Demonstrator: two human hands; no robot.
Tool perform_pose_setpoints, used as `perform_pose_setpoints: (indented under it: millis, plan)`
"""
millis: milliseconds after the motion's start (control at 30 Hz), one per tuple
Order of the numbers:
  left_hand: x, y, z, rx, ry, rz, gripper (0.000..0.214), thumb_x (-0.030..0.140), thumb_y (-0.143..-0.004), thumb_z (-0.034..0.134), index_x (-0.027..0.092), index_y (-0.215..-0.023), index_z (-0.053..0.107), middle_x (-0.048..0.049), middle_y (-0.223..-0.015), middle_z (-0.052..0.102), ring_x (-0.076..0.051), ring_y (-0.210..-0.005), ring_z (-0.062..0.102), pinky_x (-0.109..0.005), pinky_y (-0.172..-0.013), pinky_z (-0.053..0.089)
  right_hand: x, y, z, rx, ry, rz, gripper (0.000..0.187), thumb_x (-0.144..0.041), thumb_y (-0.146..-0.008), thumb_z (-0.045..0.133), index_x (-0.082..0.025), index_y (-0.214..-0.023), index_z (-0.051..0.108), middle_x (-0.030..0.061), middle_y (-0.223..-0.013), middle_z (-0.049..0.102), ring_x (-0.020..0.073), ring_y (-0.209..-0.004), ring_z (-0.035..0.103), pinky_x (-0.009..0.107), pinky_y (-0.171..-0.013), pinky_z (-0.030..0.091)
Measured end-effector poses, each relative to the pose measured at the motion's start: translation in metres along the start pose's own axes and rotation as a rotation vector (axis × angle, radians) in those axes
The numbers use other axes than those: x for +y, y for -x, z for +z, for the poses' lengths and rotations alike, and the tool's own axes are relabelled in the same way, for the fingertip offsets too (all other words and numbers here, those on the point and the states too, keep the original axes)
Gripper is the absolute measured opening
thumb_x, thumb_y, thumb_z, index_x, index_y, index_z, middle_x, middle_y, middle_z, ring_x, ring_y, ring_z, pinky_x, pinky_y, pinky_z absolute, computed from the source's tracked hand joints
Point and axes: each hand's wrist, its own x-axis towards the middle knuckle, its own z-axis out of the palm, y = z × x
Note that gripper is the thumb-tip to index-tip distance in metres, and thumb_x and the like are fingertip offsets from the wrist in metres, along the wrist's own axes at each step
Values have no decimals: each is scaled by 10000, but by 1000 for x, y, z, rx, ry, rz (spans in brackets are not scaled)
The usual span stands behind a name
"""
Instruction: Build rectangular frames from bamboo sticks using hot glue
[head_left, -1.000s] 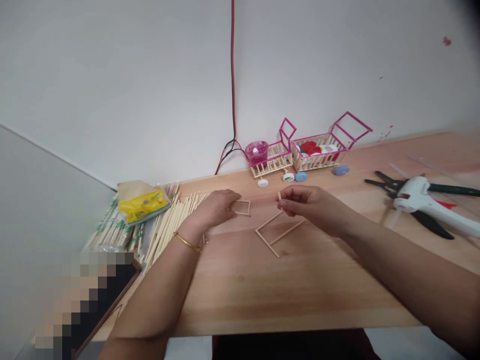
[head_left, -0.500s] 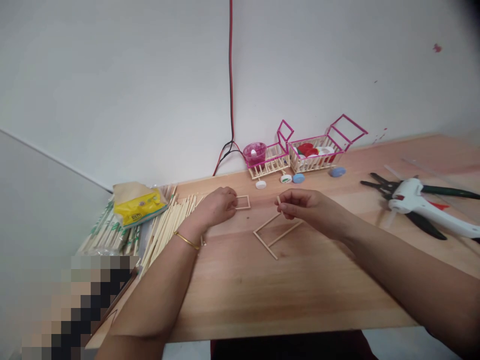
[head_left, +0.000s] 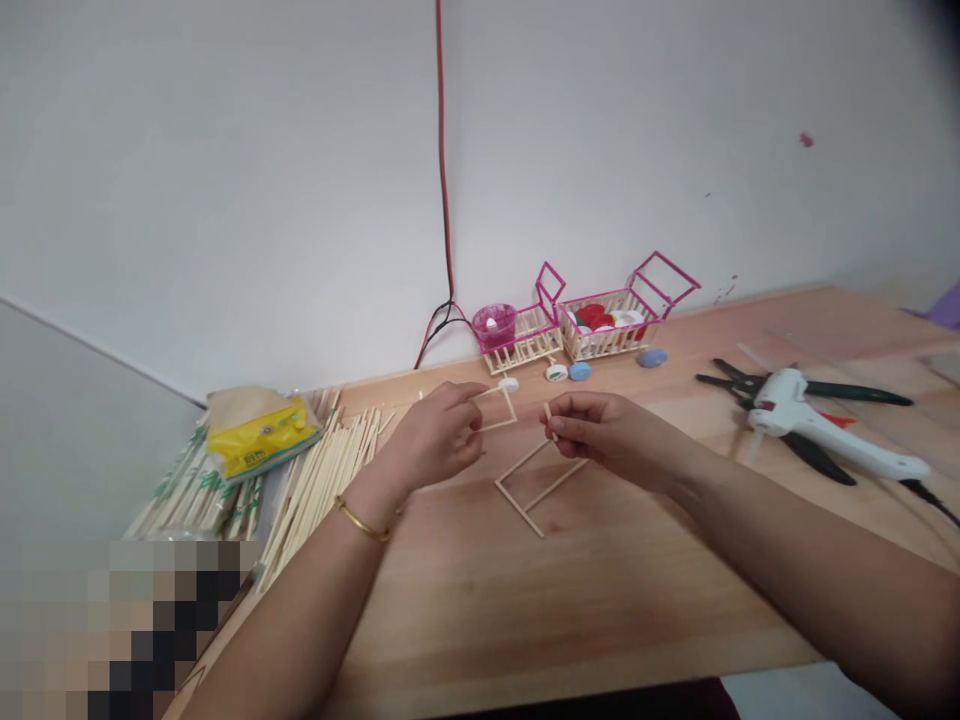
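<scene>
My left hand (head_left: pixel 435 438) pinches a small square frame of thin wooden sticks (head_left: pixel 501 408) and holds it just above the wooden table (head_left: pixel 585 590). My right hand (head_left: pixel 600 432) is closed on a short wooden stick (head_left: pixel 548 417) that points upward. Below and between the hands lies a larger open frame of three sticks (head_left: pixel 534 482) flat on the table. A gold bangle sits on my left wrist.
A heap of wooden sticks (head_left: pixel 300 480) and a yellow packet (head_left: pixel 259 432) lie at the left. Two pink-edged stick carts (head_left: pixel 585 325) with bottle caps stand at the wall by a red and black cable (head_left: pixel 442 200). A white glue gun (head_left: pixel 817 432) and black pliers (head_left: pixel 757 385) lie at the right.
My left hand has lifted the small square frame off the table and brought it nearer the right hand. The camera has tilted and shifted a little.
</scene>
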Motion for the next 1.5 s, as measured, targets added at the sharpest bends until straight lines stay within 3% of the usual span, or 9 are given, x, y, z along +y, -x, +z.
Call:
perform_pose_setpoints:
  millis: [267,467,1500]
  plan:
    - [31,-6,-7,15,-38,110,92,121,-804,481,169,-759,545,-124,-1268,543,-209,-1029,549,-391,-858,480,-2,1,0,34,-111,-40,233,-335,-675,747,-185,-806,627,-28,-701,551,65,-571,443,242,-541,321]
    - [32,-5,-3,22,-63,112,100,138,-819,476,164,-767,556,-126,-1272,541,-217,-1035,549,-403,-853,485,1,2,1,22,-120,-61,227,-317,-672,749,-188,-820,633,-27,-727,577,74,-624,493,252,-607,373]
    - [36,-5,1,-1,-154,157,139,183,-850,476,155,-782,594,-121,-1286,540,-232,-1069,534,-435,-905,470,3,2,0,31,-64,-45,272,-357,-651,757,-185,-794,600,-39,-640,564,79,-572,491,243,-547,365]
